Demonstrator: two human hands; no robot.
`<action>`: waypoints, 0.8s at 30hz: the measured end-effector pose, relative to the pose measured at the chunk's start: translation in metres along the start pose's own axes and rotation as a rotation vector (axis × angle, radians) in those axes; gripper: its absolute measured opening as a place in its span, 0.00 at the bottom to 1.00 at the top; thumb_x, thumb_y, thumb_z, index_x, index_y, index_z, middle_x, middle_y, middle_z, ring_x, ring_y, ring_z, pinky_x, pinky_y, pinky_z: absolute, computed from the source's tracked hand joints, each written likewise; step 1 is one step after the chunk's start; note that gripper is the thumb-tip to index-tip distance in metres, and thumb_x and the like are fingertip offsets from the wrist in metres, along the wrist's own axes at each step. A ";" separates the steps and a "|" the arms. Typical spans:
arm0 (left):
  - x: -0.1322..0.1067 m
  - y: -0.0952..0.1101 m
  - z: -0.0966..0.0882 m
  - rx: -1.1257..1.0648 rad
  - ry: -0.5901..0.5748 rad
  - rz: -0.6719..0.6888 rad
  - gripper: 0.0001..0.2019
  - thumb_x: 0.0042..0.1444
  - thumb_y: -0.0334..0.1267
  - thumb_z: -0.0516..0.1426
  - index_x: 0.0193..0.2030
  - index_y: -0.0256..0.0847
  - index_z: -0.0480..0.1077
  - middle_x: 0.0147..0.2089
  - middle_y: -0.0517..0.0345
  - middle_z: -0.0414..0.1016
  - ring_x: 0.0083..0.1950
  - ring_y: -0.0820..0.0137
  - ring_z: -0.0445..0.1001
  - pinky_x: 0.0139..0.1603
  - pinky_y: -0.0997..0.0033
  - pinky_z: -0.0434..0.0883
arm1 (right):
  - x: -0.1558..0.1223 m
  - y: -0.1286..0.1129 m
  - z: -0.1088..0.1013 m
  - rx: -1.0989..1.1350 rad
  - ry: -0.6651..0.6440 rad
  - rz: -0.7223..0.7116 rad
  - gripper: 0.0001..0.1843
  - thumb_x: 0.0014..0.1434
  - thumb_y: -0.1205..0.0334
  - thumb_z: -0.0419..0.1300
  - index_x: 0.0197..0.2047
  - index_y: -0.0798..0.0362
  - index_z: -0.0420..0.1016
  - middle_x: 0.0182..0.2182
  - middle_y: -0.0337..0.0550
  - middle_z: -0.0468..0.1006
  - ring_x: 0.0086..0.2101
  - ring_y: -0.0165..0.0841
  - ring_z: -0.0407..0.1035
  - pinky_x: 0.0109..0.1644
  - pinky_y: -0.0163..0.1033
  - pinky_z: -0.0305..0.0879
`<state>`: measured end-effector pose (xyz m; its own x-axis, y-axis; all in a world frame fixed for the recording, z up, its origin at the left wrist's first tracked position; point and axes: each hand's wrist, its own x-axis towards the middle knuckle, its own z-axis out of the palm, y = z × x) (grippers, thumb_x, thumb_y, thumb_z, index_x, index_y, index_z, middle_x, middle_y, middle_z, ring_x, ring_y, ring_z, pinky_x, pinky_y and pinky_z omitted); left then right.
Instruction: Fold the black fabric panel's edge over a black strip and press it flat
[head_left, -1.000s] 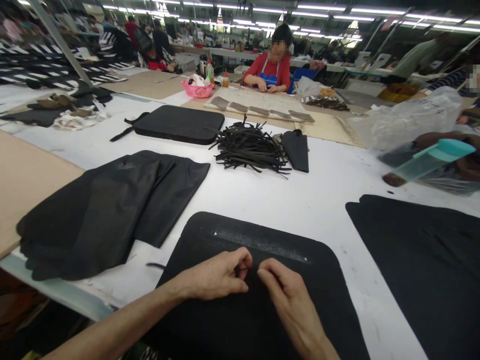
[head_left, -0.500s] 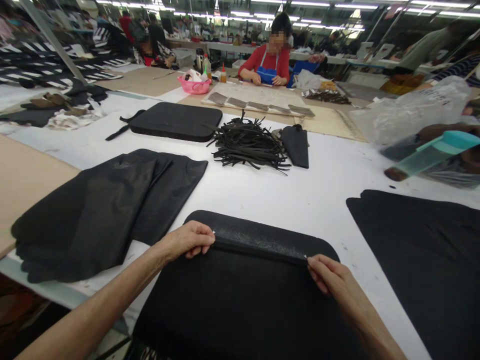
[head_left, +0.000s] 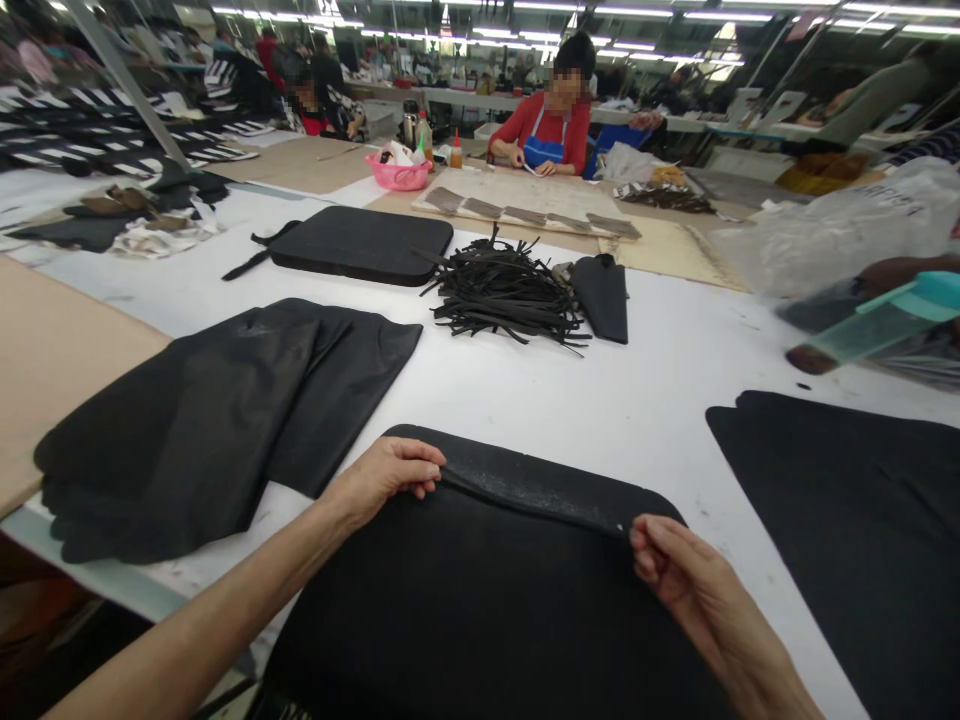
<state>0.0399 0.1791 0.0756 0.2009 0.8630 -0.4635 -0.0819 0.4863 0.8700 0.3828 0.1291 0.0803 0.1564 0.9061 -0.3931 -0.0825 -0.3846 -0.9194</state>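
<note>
Head view: left hand (head_left: 405, 470) and right hand (head_left: 671, 555) pinch 2 ends of 1 narrow black strip (head_left: 525, 508) across 1 round-cornered black panel (head_left: 495, 610); white tabletop (head_left: 660, 345) beneath.

Takes in a pink plastic basket (head_left: 401, 178) and red-tipped squeeze bottle (head_left: 456, 157) on the far side, plus a turquoise-lidded drinking bottle (head_left: 870, 330) near a translucent plastic bag (head_left: 855, 230) at right.

A heap of strips (head_left: 514, 295) is lying upper centre, behind a panel (head_left: 487, 600) at lower centre; sheets (head_left: 180, 430) are resting at left.
</note>
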 end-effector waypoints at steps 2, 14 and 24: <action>-0.002 0.001 0.001 0.104 -0.028 0.064 0.12 0.44 0.37 0.62 0.35 0.33 0.74 0.26 0.56 0.73 0.27 0.75 0.69 0.29 0.77 0.66 | -0.005 -0.002 0.004 -0.343 0.093 -0.159 0.16 0.50 0.46 0.63 0.31 0.51 0.74 0.25 0.38 0.71 0.26 0.30 0.62 0.28 0.34 0.62; -0.040 0.020 0.022 0.482 -0.137 0.267 0.12 0.52 0.39 0.56 0.42 0.37 0.73 0.33 0.56 0.75 0.32 0.70 0.72 0.34 0.73 0.70 | -0.025 -0.028 0.118 -0.833 -0.503 -0.576 0.13 0.61 0.61 0.53 0.48 0.47 0.71 0.44 0.40 0.74 0.44 0.35 0.67 0.49 0.39 0.60; -0.026 0.016 0.000 0.447 0.149 0.166 0.11 0.46 0.42 0.57 0.31 0.35 0.71 0.23 0.58 0.71 0.23 0.73 0.68 0.20 0.77 0.64 | -0.011 -0.026 0.026 -0.899 -0.173 -0.271 0.14 0.59 0.53 0.52 0.26 0.50 0.68 0.21 0.33 0.64 0.25 0.31 0.59 0.28 0.35 0.51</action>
<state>0.0338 0.1643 0.1014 0.0758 0.9499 -0.3031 0.3321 0.2626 0.9059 0.3573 0.1339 0.1091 -0.0946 0.9700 -0.2238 0.7337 -0.0840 -0.6742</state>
